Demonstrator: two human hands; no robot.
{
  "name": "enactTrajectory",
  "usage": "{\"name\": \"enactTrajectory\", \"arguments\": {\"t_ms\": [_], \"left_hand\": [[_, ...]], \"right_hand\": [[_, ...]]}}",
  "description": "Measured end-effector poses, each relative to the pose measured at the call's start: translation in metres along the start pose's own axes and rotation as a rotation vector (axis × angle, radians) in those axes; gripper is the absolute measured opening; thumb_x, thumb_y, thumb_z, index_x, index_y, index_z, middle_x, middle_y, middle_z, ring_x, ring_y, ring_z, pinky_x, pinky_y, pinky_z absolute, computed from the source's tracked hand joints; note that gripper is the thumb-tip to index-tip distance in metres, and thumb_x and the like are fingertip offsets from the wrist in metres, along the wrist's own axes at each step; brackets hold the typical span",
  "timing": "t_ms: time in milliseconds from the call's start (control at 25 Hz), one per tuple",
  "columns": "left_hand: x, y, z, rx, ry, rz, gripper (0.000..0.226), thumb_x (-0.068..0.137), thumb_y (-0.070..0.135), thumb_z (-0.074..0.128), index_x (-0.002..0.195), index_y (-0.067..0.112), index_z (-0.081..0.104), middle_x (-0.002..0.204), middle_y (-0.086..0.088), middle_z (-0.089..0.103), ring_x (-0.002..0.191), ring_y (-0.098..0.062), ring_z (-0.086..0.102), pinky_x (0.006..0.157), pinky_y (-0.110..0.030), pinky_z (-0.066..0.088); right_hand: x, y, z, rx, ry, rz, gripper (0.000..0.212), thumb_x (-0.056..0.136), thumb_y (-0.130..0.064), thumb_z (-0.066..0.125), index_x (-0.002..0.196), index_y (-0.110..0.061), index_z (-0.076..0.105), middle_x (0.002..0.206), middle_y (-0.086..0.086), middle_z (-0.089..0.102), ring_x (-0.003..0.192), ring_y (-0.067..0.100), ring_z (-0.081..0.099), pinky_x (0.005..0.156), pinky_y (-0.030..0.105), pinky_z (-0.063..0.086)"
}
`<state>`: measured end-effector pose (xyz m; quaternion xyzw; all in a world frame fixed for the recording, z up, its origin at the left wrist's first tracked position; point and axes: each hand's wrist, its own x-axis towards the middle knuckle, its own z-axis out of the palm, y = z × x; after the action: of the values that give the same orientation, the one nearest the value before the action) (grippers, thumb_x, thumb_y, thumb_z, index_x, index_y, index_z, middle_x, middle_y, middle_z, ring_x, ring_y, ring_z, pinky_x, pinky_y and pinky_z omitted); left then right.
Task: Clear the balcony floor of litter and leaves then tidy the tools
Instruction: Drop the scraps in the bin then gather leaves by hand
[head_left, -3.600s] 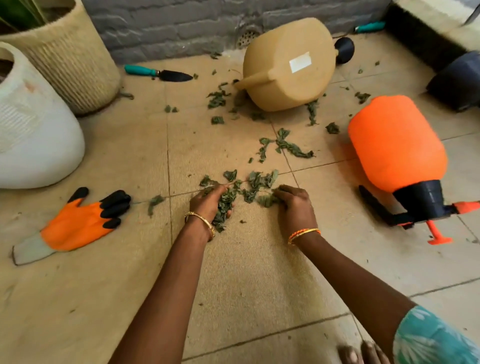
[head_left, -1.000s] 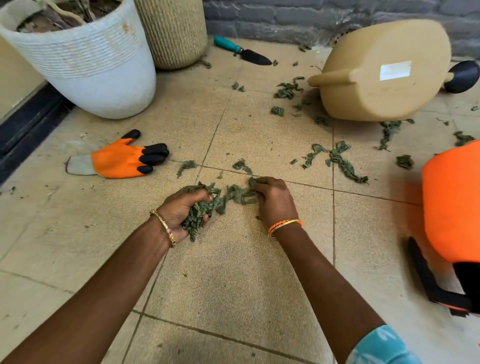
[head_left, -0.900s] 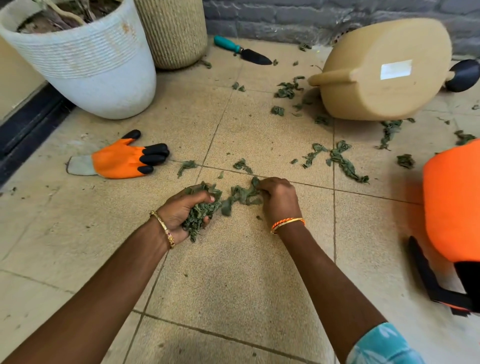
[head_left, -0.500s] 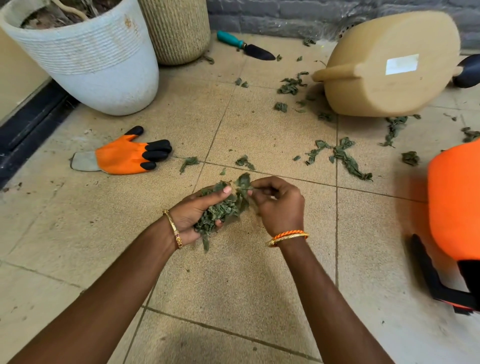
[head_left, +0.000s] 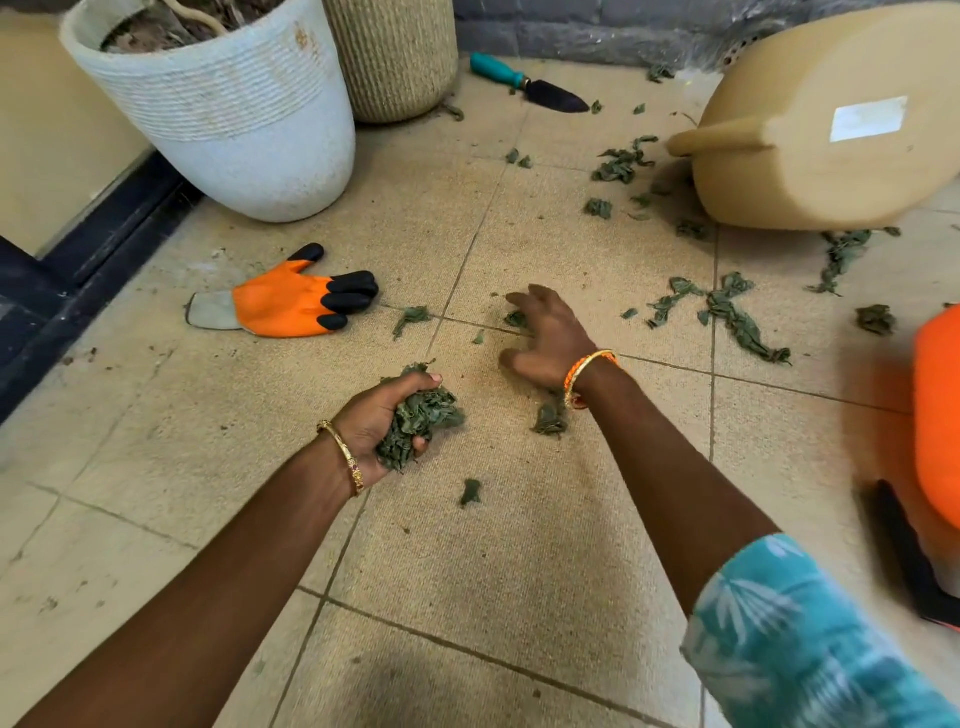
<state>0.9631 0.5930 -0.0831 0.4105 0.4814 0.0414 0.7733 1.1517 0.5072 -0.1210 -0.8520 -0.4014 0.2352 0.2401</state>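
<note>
Right, my read off the head cam:

Left hand (head_left: 384, 421): low over the tiles, palm turned inward, fingers curled tight round a clump of leaves (head_left: 418, 415); gold bangle on the wrist.
Right hand (head_left: 550, 338): reached fwd, fingers spread and loosely bent, holding nothing, tips at or just above a small leaf (head_left: 515, 318) on the grout line. I can't tell if it's touching. Orange and gold bangles on the wrist, motion blur on the fingers.
Sleeve (head_left: 810, 644): teal w/ a pale leaf print, right arm only.
Loose leaves near hands: one piece (head_left: 550, 420) under the right wrist, one (head_left: 470, 491) nearer me, one (head_left: 413, 316) just beside the glove tips.
More leaves: strung-out patch (head_left: 737, 322) to the right of the right hand, another scatter (head_left: 621, 163) by the tan can; too many bits to count.
Glove (head_left: 291, 304): 1, orange w/ black fingertips and grey cuff, flat on the floor, well left of the right hand.
Trowel (head_left: 530, 89): 1, teal handle, dark blade, lying near the back wall.
Watering can (head_left: 826, 130): 1, tan, tipped on its side; white sticker (head_left: 868, 118) on it, no writing I can read.
Sprayer (head_left: 937, 410): 1, orange, cut off at the right edge, black part below it.
Pots: 2, white ribbed pot (head_left: 234, 104) w/ soil, woven pot (head_left: 395, 57) touching or just behind it.
</note>
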Motion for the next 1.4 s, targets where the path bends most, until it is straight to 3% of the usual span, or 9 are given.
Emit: {"name": "enactTrajectory", "arguments": {"t_ms": [120, 240, 400, 520, 680, 880, 1080, 1240, 1400], "left_hand": [[0.000, -0.003, -0.003, 0.009, 0.031, 0.000, 0.021, 0.083, 0.033, 0.067, 0.081, 0.018, 0.053, 0.072, -0.002, 0.054, 0.047, -0.010, 0.055, 0.032, -0.014, 0.036], [0.000, -0.005, -0.006, 0.000, 0.092, -0.004, 0.030, 0.084, 0.046, 0.063, 0.079, 0.019, 0.052, 0.065, -0.003, 0.054, 0.045, -0.014, 0.052, 0.032, -0.014, 0.034], [0.004, -0.009, -0.010, 0.017, 0.124, -0.052, 0.026, 0.092, 0.035, 0.050, 0.074, 0.016, 0.051, 0.066, -0.004, 0.055, 0.044, -0.015, 0.053, 0.032, -0.014, 0.033], [0.008, -0.018, -0.013, 0.044, 0.098, -0.078, 0.026, 0.092, 0.034, 0.050, 0.074, 0.015, 0.053, 0.073, -0.008, 0.058, 0.042, -0.014, 0.053, 0.033, -0.015, 0.035], [0.010, -0.025, -0.016, 0.063, 0.066, -0.084, 0.022, 0.089, 0.035, 0.057, 0.082, 0.015, 0.056, 0.087, -0.012, 0.060, 0.045, -0.014, 0.055, 0.034, -0.017, 0.038], [0.003, -0.027, -0.019, 0.049, 0.058, -0.061, 0.019, 0.089, 0.034, 0.057, 0.084, 0.015, 0.058, 0.082, -0.010, 0.062, 0.049, -0.015, 0.057, 0.035, -0.016, 0.039], [-0.004, -0.028, -0.018, 0.025, 0.062, -0.085, 0.020, 0.090, 0.034, 0.056, 0.083, 0.015, 0.056, 0.075, -0.009, 0.060, 0.045, -0.014, 0.057, 0.033, -0.017, 0.039], [-0.008, -0.028, -0.003, 0.056, -0.003, -0.092, 0.020, 0.090, 0.035, 0.058, 0.083, 0.016, 0.055, 0.074, -0.008, 0.059, 0.048, -0.014, 0.056, 0.033, -0.016, 0.039], [-0.013, -0.025, 0.014, 0.114, -0.125, -0.086, 0.036, 0.081, 0.050, 0.062, 0.090, 0.017, 0.055, 0.080, -0.008, 0.060, 0.057, -0.015, 0.058, 0.036, -0.017, 0.042]], "right_hand": [[0.005, -0.007, 0.027, -0.146, -0.007, -0.161, 0.069, 0.082, -0.037, 0.063, 0.142, -0.019, 0.035, 0.151, 0.013, 0.024, 0.139, 0.032, 0.023, 0.114, 0.041, 0.024], [-0.006, -0.014, 0.046, -0.194, 0.132, -0.366, 0.031, 0.091, -0.014, 0.055, 0.121, -0.006, 0.060, 0.131, 0.017, 0.051, 0.123, 0.033, 0.044, 0.101, 0.039, 0.040], [-0.022, 0.007, 0.040, -0.196, 0.362, -0.357, 0.015, 0.078, 0.005, 0.060, 0.089, 0.002, 0.071, 0.096, 0.017, 0.068, 0.092, 0.037, 0.061, 0.077, 0.038, 0.052], [-0.055, 0.031, 0.026, -0.091, 0.390, -0.185, 0.025, 0.084, -0.023, 0.061, 0.100, -0.005, 0.069, 0.109, 0.014, 0.063, 0.102, 0.032, 0.056, 0.088, 0.039, 0.048], [-0.105, 0.031, 0.025, -0.242, 0.125, -0.137, 0.058, 0.082, -0.051, 0.057, 0.130, -0.020, 0.049, 0.142, 0.012, 0.037, 0.133, 0.030, 0.031, 0.110, 0.042, 0.025], [-0.140, 0.039, 0.028, -0.178, 0.074, -0.206, 0.055, 0.091, -0.002, 0.048, 0.142, -0.021, 0.038, 0.154, 0.008, 0.022, 0.143, 0.024, 0.018, 0.115, 0.031, 0.019], [-0.152, 0.047, 0.026, -0.067, 0.344, -0.293, 0.034, 0.067, 0.015, 0.067, 0.094, -0.005, 0.074, 0.105, 0.011, 0.070, 0.089, 0.026, 0.070, 0.074, 0.030, 0.058], [-0.138, 0.036, 0.009, 0.517, 0.423, 0.064, 0.027, 0.077, 0.008, 0.067, 0.095, -0.011, 0.074, 0.095, 0.004, 0.072, 0.079, -0.004, 0.064, 0.077, 0.010, 0.051], [-0.121, -0.012, 0.009, 1.039, 0.311, 0.229, 0.017, 0.081, 0.005, 0.065, 0.093, -0.007, 0.072, 0.076, -0.005, 0.070, 0.064, 0.007, 0.061, 0.058, 0.019, 0.052]]}}
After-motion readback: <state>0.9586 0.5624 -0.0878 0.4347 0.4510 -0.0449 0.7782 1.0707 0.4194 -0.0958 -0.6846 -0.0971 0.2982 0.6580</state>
